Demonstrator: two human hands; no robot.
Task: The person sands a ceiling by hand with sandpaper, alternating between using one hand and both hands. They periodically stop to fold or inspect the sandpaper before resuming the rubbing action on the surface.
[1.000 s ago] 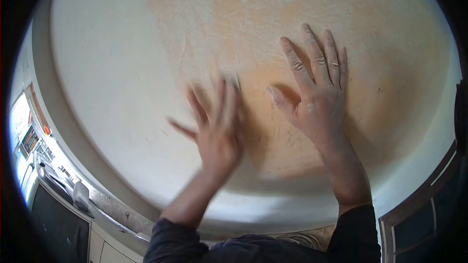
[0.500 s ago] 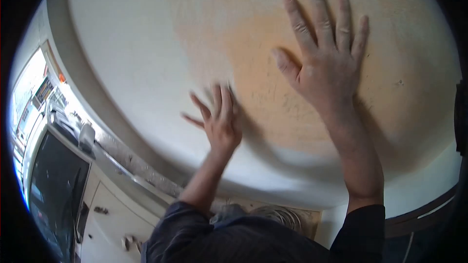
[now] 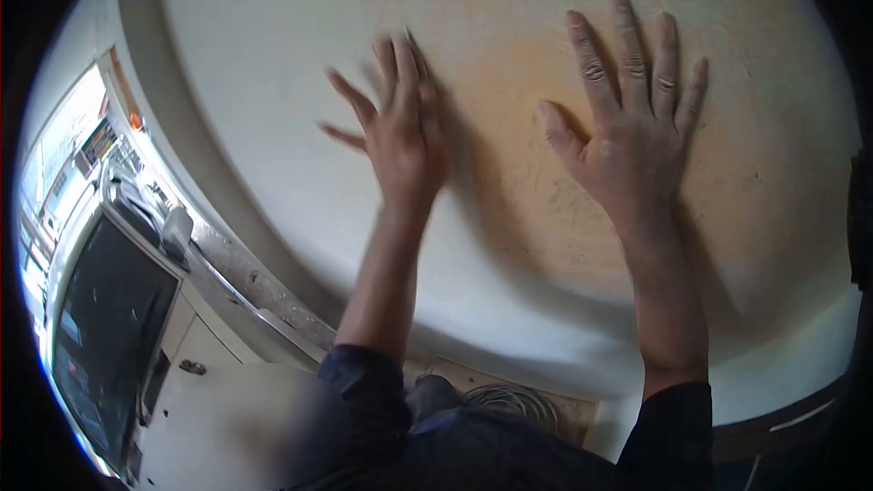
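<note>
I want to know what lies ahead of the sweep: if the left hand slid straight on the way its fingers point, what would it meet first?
Nothing, as far as the picture shows: ahead of the left hand lies only more of the pale, orange-tinted plaster surface, bare to the picture's top edge.

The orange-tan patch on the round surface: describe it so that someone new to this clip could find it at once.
A big pale round surface fills the view. The right hand lies flat on its right half, and the orange-tan patch spreads around and under it, reaching the left hand. It alone is warm-toned; the rest is off-white.
</note>
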